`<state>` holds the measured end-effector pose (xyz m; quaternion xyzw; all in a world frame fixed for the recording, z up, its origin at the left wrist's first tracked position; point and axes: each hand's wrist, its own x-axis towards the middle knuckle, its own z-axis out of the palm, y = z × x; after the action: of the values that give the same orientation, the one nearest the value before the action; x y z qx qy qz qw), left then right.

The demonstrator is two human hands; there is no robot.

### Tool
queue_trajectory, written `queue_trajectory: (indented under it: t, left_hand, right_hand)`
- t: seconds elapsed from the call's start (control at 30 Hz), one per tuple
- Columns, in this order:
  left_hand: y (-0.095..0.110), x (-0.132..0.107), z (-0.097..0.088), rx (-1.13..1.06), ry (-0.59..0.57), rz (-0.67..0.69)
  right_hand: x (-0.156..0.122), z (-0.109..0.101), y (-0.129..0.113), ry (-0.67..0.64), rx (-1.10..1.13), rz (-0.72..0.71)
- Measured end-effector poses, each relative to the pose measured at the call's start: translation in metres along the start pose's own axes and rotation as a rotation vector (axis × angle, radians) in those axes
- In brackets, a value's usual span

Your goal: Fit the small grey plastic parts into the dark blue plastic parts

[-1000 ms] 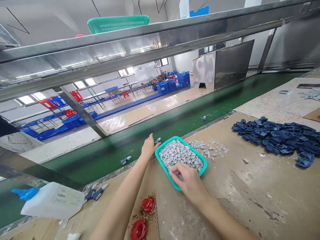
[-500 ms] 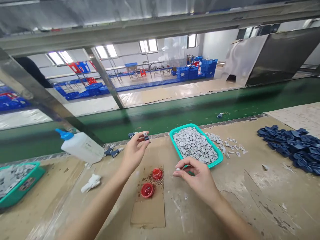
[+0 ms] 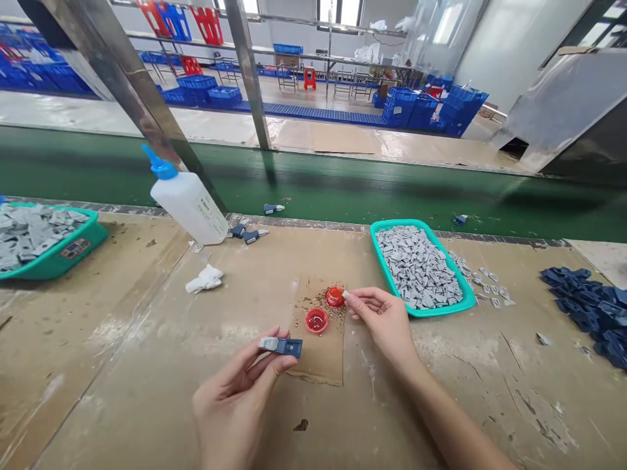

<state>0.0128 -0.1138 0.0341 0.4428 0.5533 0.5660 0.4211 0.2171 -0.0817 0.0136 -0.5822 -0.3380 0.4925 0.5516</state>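
Between the thumb and fingers of my left hand is a dark blue and grey plastic part, held low in front of me. My right hand pinches a small light grey plastic piece at the edge of a red cap; whether they touch I cannot tell. A second red cap with shiny liquid in it sits nearer to me. Both caps rest on a stained cardboard strip. To the right of them is a green tray heaped with small grey pieces.
A white bottle with a blue nozzle stands tilted at the back left, near crumpled white tissue. Another green tray is at the far left. Dark blue parts lie piled at right. A green belt runs behind.
My left hand has come down toward me from the belt side with the dark blue part. My right hand has moved its grey piece to the red cap. The view has tilted down.
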Motion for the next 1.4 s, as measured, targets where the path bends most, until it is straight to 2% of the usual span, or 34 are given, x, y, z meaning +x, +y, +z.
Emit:
queue_trajectory:
  t: [0.33,0.57,0.87,1.07,1.3,1.4]
  left_hand:
    - [0.0,0.004,0.011,-0.141,-0.102,-0.093]
    - [0.004,0.005,0.03,-0.188,-0.128,-0.119]
    - [0.004,-0.002,0.042,-0.076,-0.117,0.01]
    - [0.003,-0.006,0.044,-0.028,-0.18,0.083]
    - [0.007,0.002,0.039,0.148,-0.4,0.307]
    - [0.009,0.007,0.04,0.156,-0.456,0.298]
  right_hand:
    - [0.007,0.004,0.007,-0.017,-0.024,0.062]
    - [-0.004,-0.003,-0.007,-0.093,0.053,0.05]
    - [-0.028,-0.005,-0.029,-0.322,0.048,0.079]
    - [-0.028,-0.007,-0.031,-0.381,0.019,0.086]
    - [-0.029,-0.012,-0.029,-0.488,0.041,0.15]
    - [-0.03,-0.016,-0.029,-0.562,0.068,0.157]
